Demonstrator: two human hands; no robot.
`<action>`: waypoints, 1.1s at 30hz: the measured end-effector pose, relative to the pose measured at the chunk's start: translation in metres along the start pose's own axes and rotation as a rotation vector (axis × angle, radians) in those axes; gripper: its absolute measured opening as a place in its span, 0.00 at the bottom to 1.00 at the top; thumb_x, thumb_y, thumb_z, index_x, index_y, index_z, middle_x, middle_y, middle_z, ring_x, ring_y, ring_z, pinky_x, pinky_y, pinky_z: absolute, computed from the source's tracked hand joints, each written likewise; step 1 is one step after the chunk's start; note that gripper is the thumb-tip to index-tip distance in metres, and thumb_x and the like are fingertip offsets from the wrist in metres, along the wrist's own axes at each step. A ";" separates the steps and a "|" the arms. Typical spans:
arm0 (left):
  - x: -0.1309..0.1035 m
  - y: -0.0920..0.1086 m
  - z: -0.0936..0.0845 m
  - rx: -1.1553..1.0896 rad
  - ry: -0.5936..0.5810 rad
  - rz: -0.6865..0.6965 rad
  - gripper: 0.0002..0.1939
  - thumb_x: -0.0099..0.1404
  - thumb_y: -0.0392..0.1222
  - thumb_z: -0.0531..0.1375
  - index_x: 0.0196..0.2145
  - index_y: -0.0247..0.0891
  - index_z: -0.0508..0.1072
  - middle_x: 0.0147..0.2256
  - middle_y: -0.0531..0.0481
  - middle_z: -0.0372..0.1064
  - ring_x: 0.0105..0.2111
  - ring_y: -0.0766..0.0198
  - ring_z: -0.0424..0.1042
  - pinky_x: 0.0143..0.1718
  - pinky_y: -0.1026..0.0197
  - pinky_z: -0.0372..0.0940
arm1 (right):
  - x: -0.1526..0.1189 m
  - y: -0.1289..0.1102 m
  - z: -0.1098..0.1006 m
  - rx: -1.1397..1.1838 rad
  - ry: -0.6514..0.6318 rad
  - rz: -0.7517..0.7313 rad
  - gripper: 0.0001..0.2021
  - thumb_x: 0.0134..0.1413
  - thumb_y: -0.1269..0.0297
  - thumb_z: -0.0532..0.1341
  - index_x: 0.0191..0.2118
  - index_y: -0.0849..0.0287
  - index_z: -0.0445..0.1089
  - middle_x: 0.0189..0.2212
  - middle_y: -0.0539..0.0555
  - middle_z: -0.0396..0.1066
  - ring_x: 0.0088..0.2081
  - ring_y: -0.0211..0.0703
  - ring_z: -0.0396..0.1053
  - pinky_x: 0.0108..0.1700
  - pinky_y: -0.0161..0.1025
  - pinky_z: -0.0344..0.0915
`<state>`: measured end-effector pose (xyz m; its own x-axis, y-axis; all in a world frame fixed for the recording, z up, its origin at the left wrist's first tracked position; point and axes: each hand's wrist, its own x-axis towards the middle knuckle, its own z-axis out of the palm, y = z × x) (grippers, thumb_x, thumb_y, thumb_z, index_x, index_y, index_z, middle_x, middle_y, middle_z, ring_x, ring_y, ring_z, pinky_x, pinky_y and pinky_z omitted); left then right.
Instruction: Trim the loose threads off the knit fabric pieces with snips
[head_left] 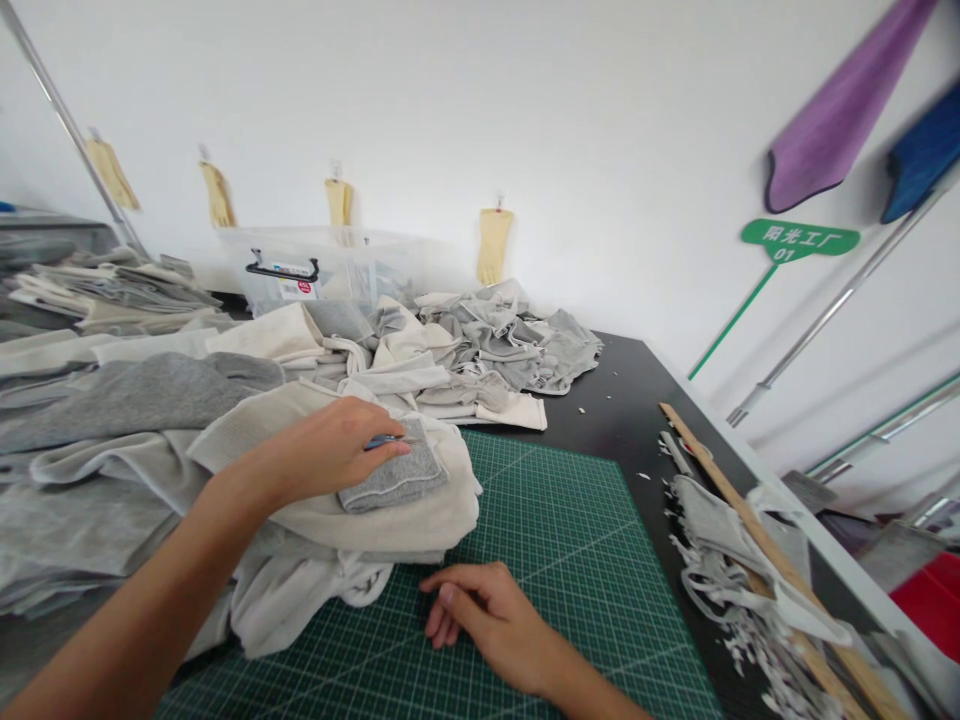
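Note:
My left hand [349,440] is closed on a small blue tool [384,440] with a thin metallic tip; its exact kind is mostly hidden by my fingers. Beneath it lies a folded grey fabric piece [401,485] with a pale edge, resting on a cream cloth [442,515] at the right end of a fabric heap. Lower down, my right hand [484,615] hovers over or rests on the green cutting mat [570,560]; which one I cannot tell. Its fingers are loosely bent, thumb and index apart, with nothing visible in them.
Heaped grey and cream fabrics [150,400] spread leftward. Behind them stand a clear plastic box [345,265] and a crumpled fabric pile [517,340]. Wooden strips [739,505] and fabric scraps [712,520] lie along the right table edge. Yellow gloves [494,245] hang on the wall.

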<state>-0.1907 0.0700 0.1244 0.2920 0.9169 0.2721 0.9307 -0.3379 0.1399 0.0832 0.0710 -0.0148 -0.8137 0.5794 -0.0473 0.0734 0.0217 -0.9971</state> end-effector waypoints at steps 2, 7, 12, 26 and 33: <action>0.001 0.000 0.000 -0.003 0.009 0.003 0.20 0.75 0.55 0.55 0.46 0.40 0.81 0.44 0.48 0.81 0.45 0.54 0.78 0.50 0.55 0.65 | 0.000 0.001 0.000 0.005 0.001 -0.007 0.30 0.65 0.40 0.57 0.49 0.66 0.79 0.27 0.57 0.77 0.26 0.36 0.73 0.33 0.35 0.70; 0.002 0.004 -0.003 -0.011 0.019 0.009 0.20 0.75 0.54 0.56 0.46 0.39 0.81 0.44 0.48 0.81 0.44 0.55 0.78 0.49 0.56 0.66 | -0.001 0.002 0.000 0.009 -0.004 -0.013 0.29 0.66 0.41 0.57 0.50 0.65 0.78 0.28 0.57 0.77 0.27 0.37 0.73 0.33 0.35 0.70; 0.002 0.005 -0.004 -0.018 0.039 0.009 0.19 0.74 0.54 0.56 0.47 0.39 0.81 0.43 0.48 0.81 0.44 0.55 0.78 0.48 0.57 0.66 | -0.001 0.000 0.000 -0.003 -0.009 -0.008 0.31 0.65 0.40 0.57 0.50 0.66 0.78 0.27 0.57 0.77 0.26 0.37 0.73 0.33 0.35 0.70; 0.000 0.002 -0.002 0.000 0.000 0.003 0.18 0.74 0.53 0.56 0.44 0.40 0.81 0.41 0.49 0.81 0.43 0.54 0.78 0.47 0.56 0.65 | -0.001 0.000 0.000 0.004 -0.003 0.002 0.31 0.65 0.39 0.57 0.49 0.66 0.78 0.27 0.57 0.76 0.27 0.37 0.73 0.33 0.35 0.70; 0.001 0.004 0.000 -0.006 -0.032 0.005 0.19 0.74 0.54 0.56 0.45 0.39 0.81 0.41 0.48 0.81 0.42 0.53 0.78 0.47 0.55 0.65 | 0.000 0.001 0.000 0.012 -0.004 0.000 0.30 0.65 0.40 0.57 0.50 0.66 0.78 0.27 0.57 0.76 0.26 0.36 0.73 0.33 0.35 0.70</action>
<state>-0.1865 0.0694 0.1251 0.3039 0.9214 0.2423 0.9279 -0.3439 0.1441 0.0833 0.0711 -0.0154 -0.8159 0.5762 -0.0475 0.0666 0.0120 -0.9977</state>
